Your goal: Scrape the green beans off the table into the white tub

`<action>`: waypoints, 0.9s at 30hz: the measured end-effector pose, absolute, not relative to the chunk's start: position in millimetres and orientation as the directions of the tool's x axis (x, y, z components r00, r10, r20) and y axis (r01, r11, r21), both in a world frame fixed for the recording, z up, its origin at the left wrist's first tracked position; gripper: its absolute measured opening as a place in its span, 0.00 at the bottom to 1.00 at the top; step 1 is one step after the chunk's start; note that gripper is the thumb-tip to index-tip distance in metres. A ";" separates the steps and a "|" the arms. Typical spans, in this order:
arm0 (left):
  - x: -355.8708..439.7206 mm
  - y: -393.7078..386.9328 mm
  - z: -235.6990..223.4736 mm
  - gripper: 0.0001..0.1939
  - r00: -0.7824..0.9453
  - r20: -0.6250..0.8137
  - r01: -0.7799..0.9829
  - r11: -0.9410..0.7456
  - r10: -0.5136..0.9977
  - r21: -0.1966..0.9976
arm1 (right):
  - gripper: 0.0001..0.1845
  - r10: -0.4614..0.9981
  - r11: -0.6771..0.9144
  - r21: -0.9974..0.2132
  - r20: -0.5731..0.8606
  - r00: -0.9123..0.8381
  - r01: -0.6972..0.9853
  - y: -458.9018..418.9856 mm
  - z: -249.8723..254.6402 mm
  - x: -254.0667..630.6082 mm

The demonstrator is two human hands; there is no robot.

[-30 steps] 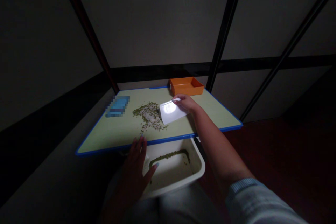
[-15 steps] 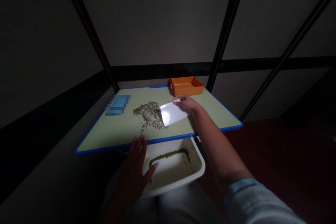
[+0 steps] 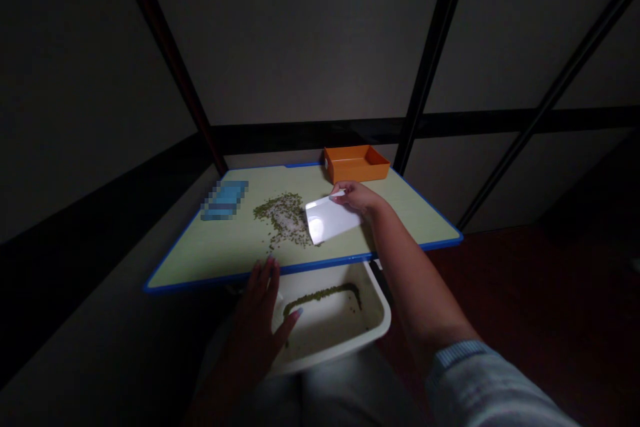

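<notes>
My right hand (image 3: 354, 197) grips a stiff white card (image 3: 330, 219) by its far edge, thumb on top. The card's left edge meets the right side of a spread heap of small green and brownish grains (image 3: 285, 219) on the tabletop. My left hand (image 3: 260, 307) has its fingers apart, with the fingertips at the blue front edge of the table and the thumb over a white basin (image 3: 380, 323). Inside that basin, just under the table's edge, a curved line of green grains (image 3: 320, 295) lies along the far side.
An orange open box (image 3: 355, 172) stands at the back right of the pale green table (image 3: 220, 253). A blue, pixelated flat item (image 3: 225, 201) lies at the left. Panelled walls (image 3: 310, 33) close in behind and to the left.
The card in my right hand has tilted slightly, its near left corner shifting a little toward me. My left hand, the basin and the box look the same.
</notes>
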State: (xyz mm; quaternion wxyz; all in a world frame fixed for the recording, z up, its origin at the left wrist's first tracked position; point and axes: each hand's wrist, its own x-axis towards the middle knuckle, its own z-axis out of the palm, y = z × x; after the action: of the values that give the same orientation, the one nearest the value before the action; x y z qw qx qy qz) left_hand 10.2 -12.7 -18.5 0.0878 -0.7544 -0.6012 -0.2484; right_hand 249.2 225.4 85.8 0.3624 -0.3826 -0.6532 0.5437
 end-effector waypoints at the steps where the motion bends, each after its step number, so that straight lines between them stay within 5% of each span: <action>1: 10.1 -12.7 -18.5 0.42 0.156 0.483 0.950 -0.265 0.862 0.166 | 0.20 0.891 0.112 -0.987 0.050 -0.451 0.111 225.4 86.2 250.0; 27: 10.0 -12.7 -18.0 0.43 0.160 0.473 0.951 -0.263 0.867 0.161 | 0.21 0.754 0.070 -0.977 -0.081 -0.652 0.202 228.1 85.7 257.9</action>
State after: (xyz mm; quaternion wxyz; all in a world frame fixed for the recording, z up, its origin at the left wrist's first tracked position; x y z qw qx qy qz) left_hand 10.0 -12.7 -18.0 0.0870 -0.7566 -0.6007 -0.2432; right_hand 257.9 228.1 85.7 0.2345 -0.3451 -0.6929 0.5881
